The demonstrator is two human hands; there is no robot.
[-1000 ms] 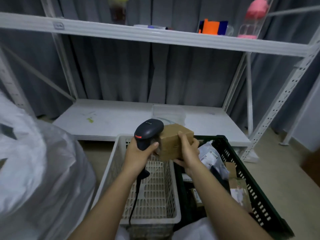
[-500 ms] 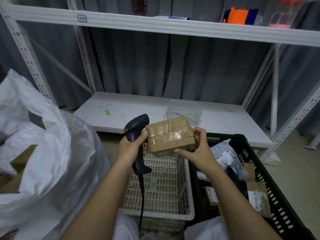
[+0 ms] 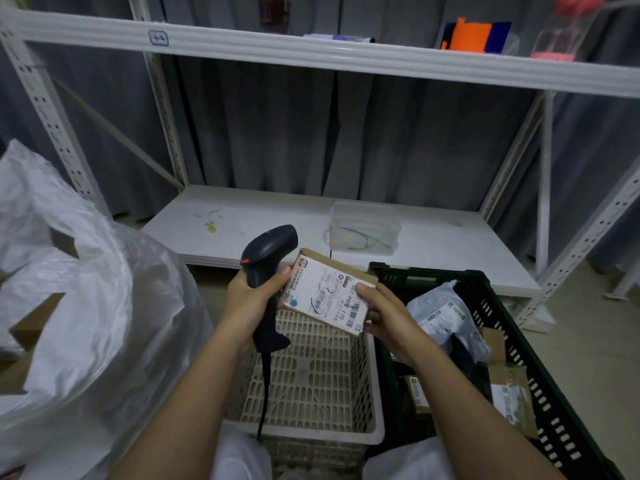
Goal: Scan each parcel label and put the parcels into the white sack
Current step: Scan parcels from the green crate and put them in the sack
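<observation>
A small cardboard parcel [image 3: 327, 292] is held above the white basket, its white printed label facing up toward me. My right hand [image 3: 379, 315] grips its right edge, thumb on the label near the barcode. My left hand [image 3: 251, 297] grips the handle of a black barcode scanner [image 3: 268, 258], and its fingertips touch the parcel's left edge. The scanner's head points up and right, past the parcel. The white sack [image 3: 79, 306] stands open at the left, with brown cardboard showing inside.
A white slatted basket [image 3: 375, 403] sits below my hands. A dark green crate [image 3: 540, 386] at the right holds several more parcels and grey mailer bags. A white metal rack [image 3: 311, 53] stands behind, with a clear plastic tub [image 3: 363, 228] on its low shelf.
The parcel has been turned over: its taped brown side faced me before, and now the labelled side is up. The view has shifted left, showing more of the sack.
</observation>
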